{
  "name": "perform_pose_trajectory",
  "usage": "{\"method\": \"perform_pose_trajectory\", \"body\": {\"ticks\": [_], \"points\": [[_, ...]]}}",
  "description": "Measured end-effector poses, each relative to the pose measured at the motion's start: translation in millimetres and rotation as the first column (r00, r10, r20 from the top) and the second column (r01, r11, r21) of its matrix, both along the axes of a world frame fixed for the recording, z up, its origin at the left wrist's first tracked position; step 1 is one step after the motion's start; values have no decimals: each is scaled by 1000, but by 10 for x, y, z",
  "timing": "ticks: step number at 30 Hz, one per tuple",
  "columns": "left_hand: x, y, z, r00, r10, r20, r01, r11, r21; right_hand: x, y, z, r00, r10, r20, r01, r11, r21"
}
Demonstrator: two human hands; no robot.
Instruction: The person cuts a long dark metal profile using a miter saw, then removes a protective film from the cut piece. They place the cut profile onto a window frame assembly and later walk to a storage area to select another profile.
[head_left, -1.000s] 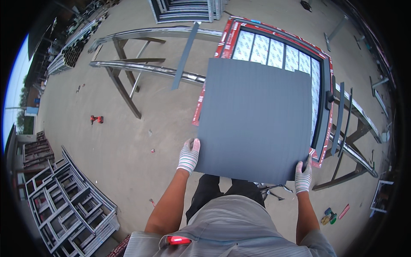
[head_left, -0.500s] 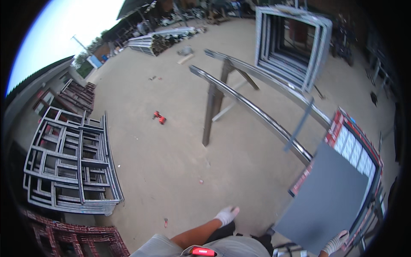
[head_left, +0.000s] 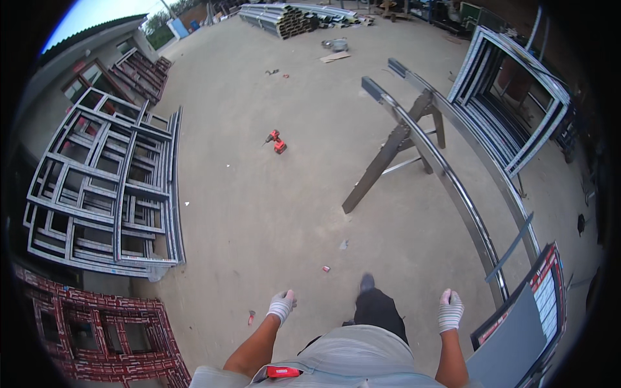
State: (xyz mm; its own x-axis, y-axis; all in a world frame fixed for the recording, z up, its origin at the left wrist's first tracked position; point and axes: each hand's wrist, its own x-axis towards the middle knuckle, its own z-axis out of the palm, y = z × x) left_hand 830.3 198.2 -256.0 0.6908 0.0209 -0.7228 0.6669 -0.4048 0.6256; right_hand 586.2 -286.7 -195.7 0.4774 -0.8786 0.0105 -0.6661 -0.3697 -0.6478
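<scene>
My left hand, in a striped pale glove with bare fingertips, hangs over the concrete with its fingers curled in and nothing seen in it. In a matching glove, my right hand is also closed, thumb against the fingers. It is nearest to a grey panel lying on a red-wrapped frame at the lower right, and is apart from both. Beyond them, two long metal rails rest on a sawhorse. A thin grey strip lies across the rails.
Ahead on the floor lies a red cordless drill. Stacked grey window frames lean at the left, with red-wrapped frames nearer. More frames stand at the far right. Bundled metal profiles lie at the back.
My view has turned right-to-left across the yard toward the open floor; the panel now sits farther right. My right hand has come away from the panel's edge. Both hands now hang in front of me.
</scene>
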Motion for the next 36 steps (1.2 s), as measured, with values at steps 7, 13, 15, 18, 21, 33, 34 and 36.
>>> {"method": "perform_pose_trajectory", "body": {"ticks": [7, 13, 15, 18, 21, 33, 34, 36], "points": [[-138, 647, -763, 966, 11, -257, 38, 982, 187, 1661, -473, -1430, 916, 81, -394, 5, 977, 211], [635, 1096, -1262, 908, -176, -380, 317, 883, 348, 4872, 33, -417, 804, 537, -256, -472, 838, 275], [1335, 973, -1304, 753, 559, -347, -592, 806, 12, 5833, 99, -199, 768, 635, -86, -588, 752, 298], [2476, 509, -967, 804, 562, -193, -580, 813, -50, 7209, 311, 31, 671, 741, 24, -731, 655, 192], [3402, 430, -991, 862, 469, -191, -478, 879, 0, 8114, 668, 418, 693, 720, 28, -688, 650, 323], [8779, 202, -101, 980, -67, 186, 41, 989, 144, 6925, -1017, -2779, 201, 613, -764, -481, 741, 468], [9219, 123, 200, 960, -73, 270, 30, 986, 162, 6940, -928, -2765, 218, 626, -749, -505, 729, 462], [10068, -260, 1044, 897, -36, 441, -31, 989, 145, 7272, -576, -2600, 252, 661, -707, -553, 698, 455]]}}
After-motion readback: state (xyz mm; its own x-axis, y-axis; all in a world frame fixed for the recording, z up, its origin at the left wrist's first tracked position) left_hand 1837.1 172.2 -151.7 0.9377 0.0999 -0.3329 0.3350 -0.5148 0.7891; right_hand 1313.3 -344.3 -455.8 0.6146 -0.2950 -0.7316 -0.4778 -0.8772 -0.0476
